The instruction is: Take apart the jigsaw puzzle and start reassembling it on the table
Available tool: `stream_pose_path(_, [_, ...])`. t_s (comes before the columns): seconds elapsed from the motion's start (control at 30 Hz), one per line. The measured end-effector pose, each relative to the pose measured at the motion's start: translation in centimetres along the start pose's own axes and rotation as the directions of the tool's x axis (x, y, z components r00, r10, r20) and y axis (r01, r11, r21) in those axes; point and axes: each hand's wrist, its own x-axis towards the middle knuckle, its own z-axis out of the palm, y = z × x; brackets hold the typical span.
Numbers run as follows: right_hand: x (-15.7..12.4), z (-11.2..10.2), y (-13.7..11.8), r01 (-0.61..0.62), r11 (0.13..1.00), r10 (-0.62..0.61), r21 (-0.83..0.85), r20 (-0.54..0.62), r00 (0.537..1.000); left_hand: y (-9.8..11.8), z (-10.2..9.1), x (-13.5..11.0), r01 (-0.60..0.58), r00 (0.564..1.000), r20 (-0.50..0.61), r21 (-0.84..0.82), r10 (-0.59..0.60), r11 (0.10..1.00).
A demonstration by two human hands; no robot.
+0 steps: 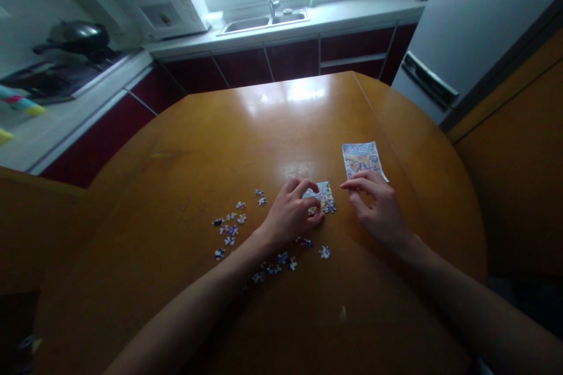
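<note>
A partly assembled jigsaw puzzle (326, 196) lies flat on the wooden table. My left hand (292, 211) is over its left side, thumb and index finger curved with a gap through which joined pieces show. Just right of the puzzle, my right hand (377, 208) has its thumb and fingertips drawn together; anything between them is too small to make out. Beyond that hand is a printed picture sheet (363, 158), its lower edge partly covered by the fingers. Loose puzzle pieces (231, 229) are scattered left of my left hand, and more pieces (282, 258) lie below it.
The round-ended wooden table (264, 129) fills the middle. Behind it are a counter with a sink (264, 22), a white microwave (165, 12) and a stove with a dark pan (79, 35). A grey refrigerator (475, 17) stands at the right.
</note>
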Motion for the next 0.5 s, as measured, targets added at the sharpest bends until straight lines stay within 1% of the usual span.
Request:
stream_pose_path(0.07, [-0.1, 0.0, 0.1, 0.007, 1.000, -0.007, -0.005, 0.016, 1.000, 0.0, -0.2, -0.2, -0.009, 1.000, -0.008, -0.008, 0.009, 1.000])
stream_pose_path(0.1, [-0.1, 0.0, 0.1, 0.012, 1.000, -0.011, -0.016, 0.044, 0.999, 0.1, -0.3, -0.3, -0.016, 1.000, -0.012, -0.011, 0.016, 1.000])
stream_pose_path(0.17, [-0.3, 0.1, 0.2, 0.028, 0.998, -0.020, -0.050, 0.159, 0.987, 0.3, -0.5, -0.6, -0.041, 0.999, -0.017, -0.014, 0.041, 0.999])
stream_pose_path(0.23, [-0.5, 0.1, 0.2, 0.059, 0.993, -0.027, -0.098, 0.296, 0.955, 0.5, -0.7, -0.9, -0.070, 0.997, -0.019, -0.014, 0.069, 0.997])
stream_pose_path(0.3, [-0.6, 0.2, 0.1, 0.099, 0.984, -0.034, -0.149, 0.391, 0.920, 0.6, -0.8, -1.2, -0.087, 0.996, -0.018, -0.009, 0.087, 0.996])
stream_pose_path(0.4, [-0.8, 0.3, 0.0, 0.153, 0.966, -0.042, -0.209, 0.457, 0.888, 0.6, -0.8, -1.5, -0.089, 0.996, -0.010, 0.008, 0.090, 0.996])
stream_pose_path(0.5, [-1.0, 0.6, 0.0, 0.178, 0.956, -0.047, -0.234, 0.478, 0.877, 0.6, -0.9, -1.5, -0.089, 0.996, 0.003, 0.019, 0.089, 0.996])
